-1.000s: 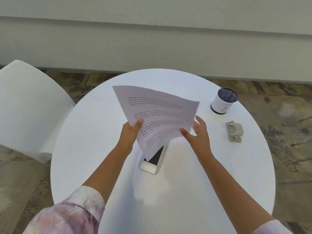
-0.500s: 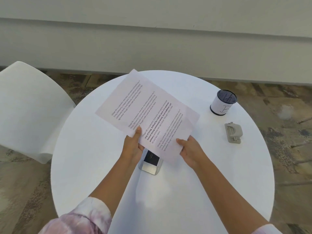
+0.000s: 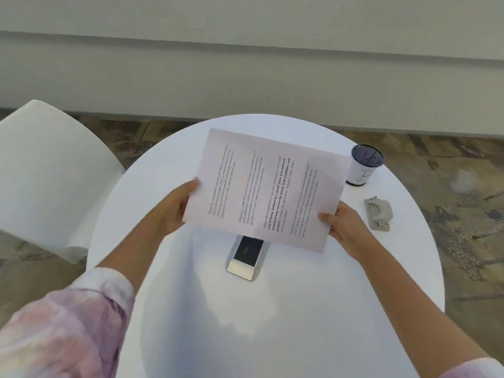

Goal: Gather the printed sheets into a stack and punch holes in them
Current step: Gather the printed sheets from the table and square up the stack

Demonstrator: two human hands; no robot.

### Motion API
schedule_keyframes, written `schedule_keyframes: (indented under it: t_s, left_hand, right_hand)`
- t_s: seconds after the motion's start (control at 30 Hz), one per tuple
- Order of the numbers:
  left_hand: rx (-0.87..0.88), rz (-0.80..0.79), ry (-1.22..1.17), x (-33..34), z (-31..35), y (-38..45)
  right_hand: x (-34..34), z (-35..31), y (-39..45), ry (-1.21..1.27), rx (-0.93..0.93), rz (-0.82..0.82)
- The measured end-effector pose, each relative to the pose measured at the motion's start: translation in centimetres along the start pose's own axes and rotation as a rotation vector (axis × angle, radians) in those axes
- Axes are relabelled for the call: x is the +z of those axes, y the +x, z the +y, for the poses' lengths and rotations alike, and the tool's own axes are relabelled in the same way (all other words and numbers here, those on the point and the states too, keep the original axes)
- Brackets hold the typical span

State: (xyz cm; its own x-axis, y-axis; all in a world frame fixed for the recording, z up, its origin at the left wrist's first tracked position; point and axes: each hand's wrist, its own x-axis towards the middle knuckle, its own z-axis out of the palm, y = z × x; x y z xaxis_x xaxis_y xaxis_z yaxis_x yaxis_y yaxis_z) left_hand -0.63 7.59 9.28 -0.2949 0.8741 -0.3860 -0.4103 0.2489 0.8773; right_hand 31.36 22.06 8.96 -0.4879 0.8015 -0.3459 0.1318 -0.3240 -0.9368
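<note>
A: Printed sheets [image 3: 266, 189] up off the round white table [image 3: 300, 309], held above its middle, text running sideways to the wearer. Cannot tell how many sheets in the bundle.

B: Grip?

A: Left hand [image 3: 174, 207] closed on the left edge, thumb hidden beneath the paper, fingers curled at the margin. Right hand [image 3: 345, 226] pinching the near right corner, thumb on top, fingers under. Held at opposite ends, probably to keep the paper flat and taut and the edges aligned.

B: Turned sideways why?

A: Likely to bring one long edge toward the hole punch [image 3: 378, 213]. A guess only.

B: Punch where?

A: Flat on the table, right of the sheets, just beyond the right hand, untouched. Black-and-white pen cup [image 3: 365, 165] farther back on the same side, near the sheets' far right corner.

B: Under the paper?

A: Silver device with a dark face [image 3: 246, 257] lying on the table, partly hidden by the sheets' near edge. Not touching them as far as can be told.

B: Anything else?

A: White chair [image 3: 51, 181] at the left, apart from the table. Pale patterned sleeve [image 3: 68, 323] on the left arm.

B: Stage?

A: Gathering seemingly done, no loose sheet visible on the table. Punching not begun. Next: square the edges, then feed an edge into the punch. Risk: sheets slipping askew with so light a corner pinch.
</note>
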Motion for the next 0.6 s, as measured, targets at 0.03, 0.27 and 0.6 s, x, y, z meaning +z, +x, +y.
schedule_keyframes:
  t_s: [0.03, 0.27, 0.6]
  left_hand:
    - [0.005, -0.039, 0.126, 0.3, 0.4, 0.2]
    - [0.102, -0.004, 0.368, 2.8, 0.2, 0.2]
    - [0.052, 0.088, 0.346, 0.2, -3.7, -1.2]
  right_hand:
    - [0.0, -0.1, 0.0, -0.008, -0.014, -0.009]
    - [1.0, 0.0, 0.2, -0.075, -0.05, 0.022]
    - [2.1, 1.9, -1.0, -0.207, -0.057, 0.105]
